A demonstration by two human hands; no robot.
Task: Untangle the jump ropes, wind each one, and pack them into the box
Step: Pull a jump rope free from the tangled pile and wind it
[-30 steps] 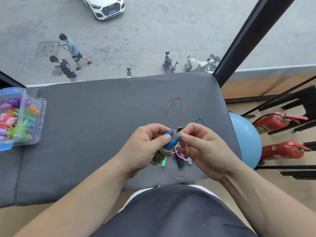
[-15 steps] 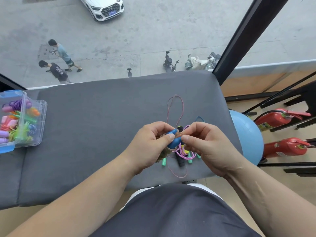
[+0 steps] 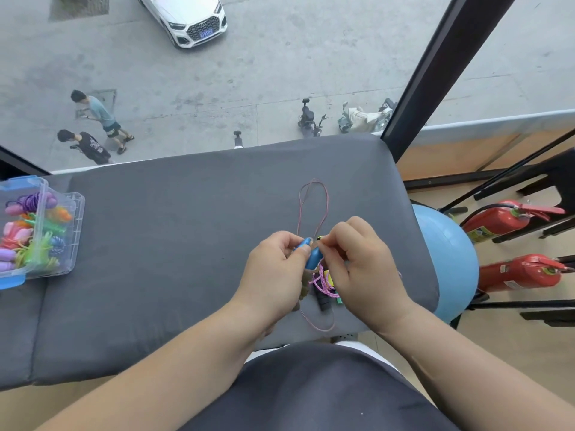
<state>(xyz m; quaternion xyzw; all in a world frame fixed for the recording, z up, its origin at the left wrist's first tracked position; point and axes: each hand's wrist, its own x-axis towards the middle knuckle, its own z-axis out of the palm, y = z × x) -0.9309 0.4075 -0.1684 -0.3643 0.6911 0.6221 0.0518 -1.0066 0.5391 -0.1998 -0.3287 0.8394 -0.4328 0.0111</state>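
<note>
Both hands are on the tangle of jump ropes, over the near right part of the grey padded bench cushion. Left hand: fingers curled, thumb and forefinger gripping the blue plastic handle. Right hand: thumb and forefinger pinching the tangle right beside that handle's top; exact strand not resolvable. Bright pink braided rope and a black handle sit under the hands. Thin dusty-pink cord loops flat on the cushion beyond the hands. Clear plastic box with blue latches is open at the cushion's left edge, well apart, holding wound coloured ropes.
</note>
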